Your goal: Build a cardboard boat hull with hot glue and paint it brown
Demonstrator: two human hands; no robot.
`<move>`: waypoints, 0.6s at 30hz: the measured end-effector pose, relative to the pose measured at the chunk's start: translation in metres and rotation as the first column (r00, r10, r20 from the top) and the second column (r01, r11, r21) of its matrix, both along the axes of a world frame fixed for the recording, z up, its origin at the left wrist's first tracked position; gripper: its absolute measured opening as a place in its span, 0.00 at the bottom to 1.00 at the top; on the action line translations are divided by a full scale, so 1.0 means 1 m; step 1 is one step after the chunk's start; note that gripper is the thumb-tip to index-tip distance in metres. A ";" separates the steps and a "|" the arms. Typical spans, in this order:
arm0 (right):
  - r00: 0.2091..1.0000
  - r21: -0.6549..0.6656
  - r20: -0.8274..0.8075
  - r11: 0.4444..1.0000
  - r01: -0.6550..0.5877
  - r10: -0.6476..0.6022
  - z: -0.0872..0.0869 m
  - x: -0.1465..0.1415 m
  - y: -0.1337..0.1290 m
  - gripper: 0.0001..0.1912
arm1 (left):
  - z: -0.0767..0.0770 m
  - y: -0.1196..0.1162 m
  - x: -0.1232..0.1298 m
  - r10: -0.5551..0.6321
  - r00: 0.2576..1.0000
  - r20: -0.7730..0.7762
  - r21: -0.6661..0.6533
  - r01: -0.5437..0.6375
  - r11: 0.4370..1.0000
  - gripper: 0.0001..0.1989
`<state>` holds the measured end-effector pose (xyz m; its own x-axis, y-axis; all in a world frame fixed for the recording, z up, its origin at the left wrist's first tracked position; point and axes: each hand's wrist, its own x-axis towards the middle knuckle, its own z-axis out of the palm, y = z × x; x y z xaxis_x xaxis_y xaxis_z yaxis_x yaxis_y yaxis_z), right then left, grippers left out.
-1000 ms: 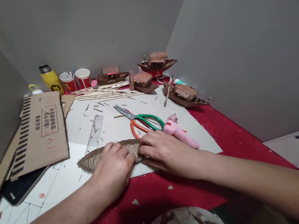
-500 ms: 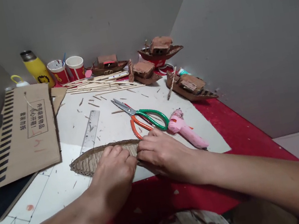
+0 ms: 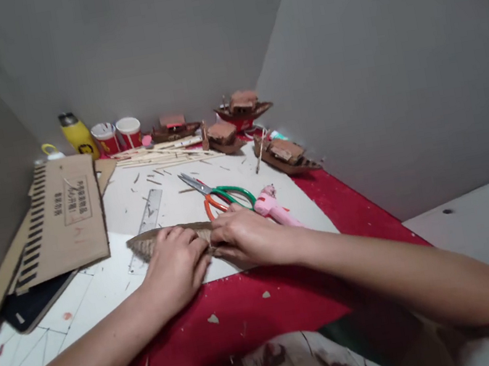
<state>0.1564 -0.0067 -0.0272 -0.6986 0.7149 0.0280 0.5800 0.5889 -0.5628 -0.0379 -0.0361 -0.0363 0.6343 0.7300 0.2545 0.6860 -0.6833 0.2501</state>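
A cardboard boat hull (image 3: 143, 247) with a ribbed inside lies at the front edge of the white sheet. My left hand (image 3: 177, 262) is closed on its middle, fingers curled over the hull. My right hand (image 3: 246, 236) pinches the hull just to the right, close beside my left fingertips. The hull's right part is hidden under my right hand. Scissors (image 3: 215, 189) with green and orange handles lie just behind my right hand, and a pink glue gun (image 3: 271, 206) lies to their right.
Finished brown boats (image 3: 285, 156) stand at the back. Wooden sticks (image 3: 160, 154), red cups (image 3: 130, 132) and a yellow bottle (image 3: 77, 136) are at the back left. Cardboard pieces (image 3: 68, 225) lie at the left over a dark flat object (image 3: 39, 301). A ruler (image 3: 150, 210) lies behind the hull.
The camera view has shifted, and the objects at the back appear lower and smaller. Both hands remain on the hull, with my left fingers reaching closer to my right fingertips.
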 end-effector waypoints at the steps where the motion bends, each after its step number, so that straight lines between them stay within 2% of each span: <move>1: 0.999 -0.005 -0.045 1.000 0.025 -0.025 0.003 0.003 -0.001 0.06 | 0.008 -0.004 -0.006 -0.009 0.996 0.092 0.071 0.003 0.997 0.09; 2: 0.994 -0.009 -0.092 0.998 0.055 -0.056 0.008 0.006 -0.003 0.06 | 0.016 -0.008 -0.012 -0.008 0.980 0.197 0.145 -0.020 0.989 0.12; 4: 0.971 -0.044 -0.201 0.992 0.121 -0.128 0.017 0.012 -0.006 0.08 | 0.032 -0.015 -0.025 0.063 0.903 0.425 0.209 -0.165 0.964 0.17; 5: 0.950 -0.087 -0.262 0.985 0.151 -0.169 0.021 0.014 -0.007 0.09 | 0.037 -0.018 -0.031 0.137 0.825 0.549 0.160 -0.265 0.951 0.18; 6: 0.924 -0.143 -0.320 0.975 0.172 -0.210 0.025 0.016 -0.009 0.11 | 0.041 -0.020 -0.035 0.226 0.712 0.665 0.046 -0.341 0.939 0.18; 7: 0.896 -0.206 -0.370 0.962 0.180 -0.247 0.027 0.016 -0.010 0.13 | 0.042 -0.020 -0.037 0.317 0.573 0.756 -0.114 -0.362 0.925 0.19; 8: 0.868 -0.270 -0.412 0.947 0.175 -0.278 0.028 0.016 -0.012 0.15 | 0.042 -0.020 -0.037 0.412 0.440 0.798 -0.296 -0.309 0.904 0.22; 9: 0.842 -0.330 -0.447 0.931 0.157 -0.301 0.028 0.015 -0.013 0.18 | 0.041 -0.019 -0.036 0.505 0.335 0.796 -0.462 -0.204 0.863 0.25; 11: 0.802 -0.423 -0.501 0.901 0.101 -0.325 0.026 0.011 -0.016 0.22 | 0.037 -0.020 -0.026 0.672 0.224 0.705 -0.699 0.059 0.713 0.30; 12: 0.789 -0.456 -0.520 0.887 0.067 -0.327 0.025 0.008 -0.019 0.23 | 0.036 -0.021 -0.019 0.707 0.198 0.679 -0.734 0.173 0.657 0.30; 14: 0.780 -0.504 -0.543 0.864 -0.006 -0.312 0.023 0.001 -0.025 0.25 | 0.038 -0.027 -0.004 0.702 0.177 0.690 -0.713 0.330 0.618 0.27; 16: 0.786 -0.529 -0.551 0.846 -0.069 -0.281 0.023 -0.005 -0.032 0.25 | 0.044 -0.035 0.008 0.689 0.129 0.713 -0.679 0.372 0.633 0.26; 18: 0.796 -0.532 -0.553 0.840 -0.107 -0.249 0.023 -0.008 -0.039 0.24 | 0.050 -0.041 0.016 0.687 0.081 0.722 -0.670 0.328 0.666 0.28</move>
